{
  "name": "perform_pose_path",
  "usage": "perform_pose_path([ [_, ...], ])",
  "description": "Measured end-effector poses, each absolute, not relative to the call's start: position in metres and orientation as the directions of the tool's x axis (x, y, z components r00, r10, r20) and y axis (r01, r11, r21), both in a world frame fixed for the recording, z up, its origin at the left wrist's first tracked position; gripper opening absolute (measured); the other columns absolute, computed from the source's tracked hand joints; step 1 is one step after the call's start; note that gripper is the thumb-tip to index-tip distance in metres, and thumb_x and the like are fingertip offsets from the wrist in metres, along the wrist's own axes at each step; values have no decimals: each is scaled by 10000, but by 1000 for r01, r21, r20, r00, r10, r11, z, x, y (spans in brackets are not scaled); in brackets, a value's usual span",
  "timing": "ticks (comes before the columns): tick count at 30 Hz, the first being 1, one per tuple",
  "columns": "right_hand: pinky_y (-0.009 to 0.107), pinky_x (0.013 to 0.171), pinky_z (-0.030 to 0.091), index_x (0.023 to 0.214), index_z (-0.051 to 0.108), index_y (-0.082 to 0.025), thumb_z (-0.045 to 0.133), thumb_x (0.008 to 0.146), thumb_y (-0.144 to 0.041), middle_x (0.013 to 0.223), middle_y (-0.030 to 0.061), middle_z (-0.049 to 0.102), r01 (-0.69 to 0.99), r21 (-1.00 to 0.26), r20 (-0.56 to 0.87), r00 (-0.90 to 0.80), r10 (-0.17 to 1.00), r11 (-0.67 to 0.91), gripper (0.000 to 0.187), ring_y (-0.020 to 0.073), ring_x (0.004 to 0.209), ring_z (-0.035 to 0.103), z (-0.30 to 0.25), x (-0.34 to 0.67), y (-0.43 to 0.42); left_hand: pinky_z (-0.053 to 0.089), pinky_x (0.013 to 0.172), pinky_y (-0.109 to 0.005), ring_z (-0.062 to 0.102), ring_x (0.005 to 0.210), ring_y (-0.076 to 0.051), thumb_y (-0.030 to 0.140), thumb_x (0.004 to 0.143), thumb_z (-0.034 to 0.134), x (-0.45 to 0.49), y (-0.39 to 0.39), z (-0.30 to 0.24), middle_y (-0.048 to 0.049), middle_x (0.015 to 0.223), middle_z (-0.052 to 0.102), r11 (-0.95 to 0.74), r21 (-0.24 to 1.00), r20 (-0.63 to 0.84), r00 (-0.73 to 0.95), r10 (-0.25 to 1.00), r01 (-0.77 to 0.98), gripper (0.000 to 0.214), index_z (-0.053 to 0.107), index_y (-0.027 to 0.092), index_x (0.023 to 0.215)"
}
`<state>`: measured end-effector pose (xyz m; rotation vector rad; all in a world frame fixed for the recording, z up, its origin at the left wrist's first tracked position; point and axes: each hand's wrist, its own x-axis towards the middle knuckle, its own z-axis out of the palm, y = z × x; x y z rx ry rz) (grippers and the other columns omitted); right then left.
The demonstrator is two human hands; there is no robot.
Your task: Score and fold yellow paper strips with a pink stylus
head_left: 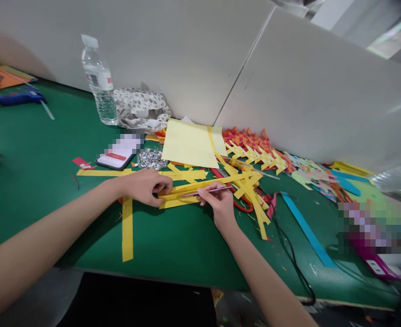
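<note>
My left hand (147,186) is closed, thumb and fingers pinching the left end of a folded yellow paper strip (183,187). In my right hand (219,204) is a slim purple pen-like tool (217,190), its thin tip pointing left and lying along the strip; whether it is a pen or a blade I cannot tell. Another yellow strip (127,231) hangs towards me below my left wrist. Several loose yellow strips (250,195) are piled right of my right hand, over red-handled scissors (244,204).
Behind my hands lie a pale yellow sheet (190,143), a dish of small gems (150,159) and a phone (118,152). A water bottle (100,86) stands at the back left. Woven paper fish (251,145), a blue strip (307,231) and a black cable (290,250) are to the right.
</note>
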<state>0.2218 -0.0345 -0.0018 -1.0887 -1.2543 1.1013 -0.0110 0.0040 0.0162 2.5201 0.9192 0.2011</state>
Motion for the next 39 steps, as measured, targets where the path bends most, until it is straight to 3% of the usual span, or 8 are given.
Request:
perform_pose_path([
  [6, 260, 478, 510, 650, 606, -186, 788, 617, -333, 585, -1, 661, 77, -990, 107, -118, 987, 117, 236, 148, 516, 611, 1, 218, -39, 247, 525, -231, 402, 476, -78, 240, 661, 571, -11, 3, 17, 81, 549, 427, -681, 459, -6, 769, 639, 570, 121, 507, 214, 760],
  [12, 264, 456, 502, 632, 596, -194, 776, 635, -346, 561, -10, 635, 52, -988, 141, -49, 989, 144, 236, 141, 488, 594, 4, 216, -39, 240, 512, -228, 405, 476, -80, 246, 660, 565, -11, 4, 18, 75, 557, 437, -680, 466, -6, 770, 638, 567, 121, 509, 211, 761],
  [18, 259, 476, 517, 668, 590, -193, 771, 643, -355, 597, -3, 656, 17, -996, 81, -134, 988, 84, 244, 125, 478, 588, -1, 201, -39, 248, 525, -228, 413, 483, -87, 246, 656, 560, -11, 4, 18, 75, 547, 442, -680, 458, -3, 766, 643, 573, 128, 522, 212, 774],
  [39, 260, 482, 523, 672, 584, -201, 759, 652, -359, 617, 5, 660, 59, -995, 71, -157, 985, 81, 237, 141, 525, 605, -5, 201, -40, 270, 564, -241, 442, 504, -90, 203, 632, 548, -14, 3, 18, 72, 579, 487, -692, 460, -30, 788, 615, 557, 172, 508, 219, 799],
])
